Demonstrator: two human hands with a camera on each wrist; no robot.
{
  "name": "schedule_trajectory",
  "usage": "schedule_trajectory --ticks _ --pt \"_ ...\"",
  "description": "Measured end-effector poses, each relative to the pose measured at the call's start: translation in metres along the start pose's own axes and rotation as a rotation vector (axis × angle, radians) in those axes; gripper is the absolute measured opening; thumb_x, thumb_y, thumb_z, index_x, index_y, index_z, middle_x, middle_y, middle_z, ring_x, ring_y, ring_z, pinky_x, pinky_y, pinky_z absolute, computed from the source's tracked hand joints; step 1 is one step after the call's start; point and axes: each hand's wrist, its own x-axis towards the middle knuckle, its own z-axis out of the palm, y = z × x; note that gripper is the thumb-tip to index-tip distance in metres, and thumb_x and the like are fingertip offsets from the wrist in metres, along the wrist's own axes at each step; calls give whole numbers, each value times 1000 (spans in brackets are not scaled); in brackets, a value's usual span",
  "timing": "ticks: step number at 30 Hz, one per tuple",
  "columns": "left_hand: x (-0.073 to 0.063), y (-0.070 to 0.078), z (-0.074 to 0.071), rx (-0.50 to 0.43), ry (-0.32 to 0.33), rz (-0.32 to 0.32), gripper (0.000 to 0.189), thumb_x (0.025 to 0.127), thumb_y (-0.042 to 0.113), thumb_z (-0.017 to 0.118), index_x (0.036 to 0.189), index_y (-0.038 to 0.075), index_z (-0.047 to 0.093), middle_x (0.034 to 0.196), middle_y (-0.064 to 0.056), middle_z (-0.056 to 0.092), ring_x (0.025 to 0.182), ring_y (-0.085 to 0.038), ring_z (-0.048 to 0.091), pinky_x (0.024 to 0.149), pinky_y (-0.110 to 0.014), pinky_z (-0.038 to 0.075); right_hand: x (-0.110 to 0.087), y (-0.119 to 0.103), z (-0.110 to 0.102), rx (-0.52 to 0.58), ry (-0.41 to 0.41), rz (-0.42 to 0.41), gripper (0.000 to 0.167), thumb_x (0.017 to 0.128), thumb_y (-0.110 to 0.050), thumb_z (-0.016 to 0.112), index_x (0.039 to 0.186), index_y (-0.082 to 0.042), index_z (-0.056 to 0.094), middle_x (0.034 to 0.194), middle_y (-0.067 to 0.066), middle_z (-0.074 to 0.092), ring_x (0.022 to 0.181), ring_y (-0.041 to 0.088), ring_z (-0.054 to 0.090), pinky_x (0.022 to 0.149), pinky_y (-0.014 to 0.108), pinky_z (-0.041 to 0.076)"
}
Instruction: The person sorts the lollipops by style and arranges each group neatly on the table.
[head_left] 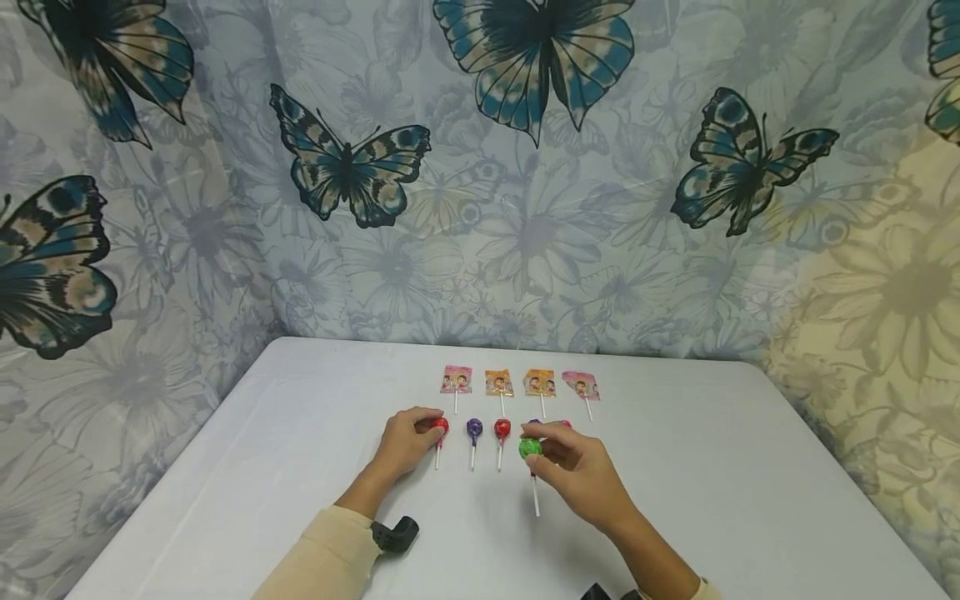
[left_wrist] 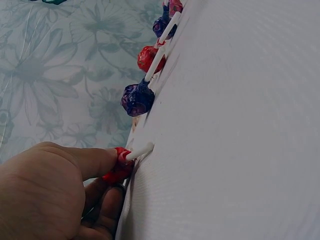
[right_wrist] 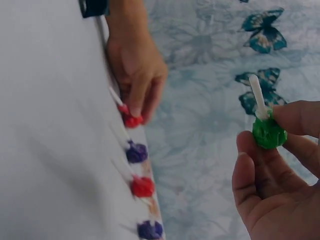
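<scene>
At the left end of a row of lollipops, my left hand pinches a red lollipop by its wrapped head, the white stick pointing toward me. My right hand holds a green lollipop between thumb and fingers, raised over the table with its stick free. Between the hands lie a purple lollipop and a second red lollipop, sticks toward me. Behind my right fingers, another purple lollipop and a pinkish-red one are partly hidden.
Farther back on the white table lies a second row of lollipops in flat printed wrappers, including a pink one and an orange one. A butterfly-patterned cloth hangs behind the table's far edge.
</scene>
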Motion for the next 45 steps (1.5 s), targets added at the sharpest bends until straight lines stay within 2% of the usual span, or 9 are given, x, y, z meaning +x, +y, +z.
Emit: schedule_trajectory --ticks 7,17,25,29,34,37,42,45 --pt "-1 1 0 -12 -2 4 25 85 6 73 110 2 72 102 -7 68 84 -16 60 73 -32 51 3 -3 -29 -56 67 -46 26 89 -1 67 115 1 66 110 13 66 93 23 65 74 29 55" --pt "-1 0 0 -3 4 1 25 85 6 74 110 4 72 102 -7 68 84 -16 60 74 -33 51 8 8 -58 -175 128 -58 25 89 0 68 114 0 67 109 12 65 93 25 66 75 24 53" --pt "1 3 1 -4 -1 -4 25 85 6 73 110 3 72 103 -8 68 86 -18 61 75 -33 51 14 25 -75 -242 155 73 27 91 -6 67 118 -3 67 109 11 66 92 23 67 75 22 52" --pt "1 4 0 -17 -1 -8 25 85 5 73 110 3 72 103 -8 68 85 -17 61 75 -33 51 15 39 -81 -244 157 133 29 92 -5 66 120 0 65 110 13 66 92 30 67 75 21 52" --pt "1 5 0 -17 3 -5 25 85 5 73 110 3 72 103 -9 68 85 -17 61 75 -34 51 18 55 -86 -292 175 165 30 92 -6 66 121 0 65 107 13 68 90 26 66 74 23 52" --pt "1 5 0 -13 4 -5 25 85 5 73 110 2 72 103 -9 68 86 -18 62 76 -35 51 20 65 -89 -338 179 197 30 92 -6 66 121 -1 66 109 13 68 90 21 65 74 25 52" --pt "0 4 0 -9 -3 -24 26 85 5 73 111 2 71 104 -9 68 87 -18 61 76 -34 52 21 79 -91 -386 176 266 31 92 -9 65 121 1 65 109 14 68 93 26 63 74 34 49" --pt "0 4 1 -10 -2 -32 26 84 5 74 111 3 71 103 -8 68 87 -18 61 76 -34 52 21 86 -91 -398 175 306 30 92 -9 65 120 0 66 109 14 67 97 29 62 79 40 48"
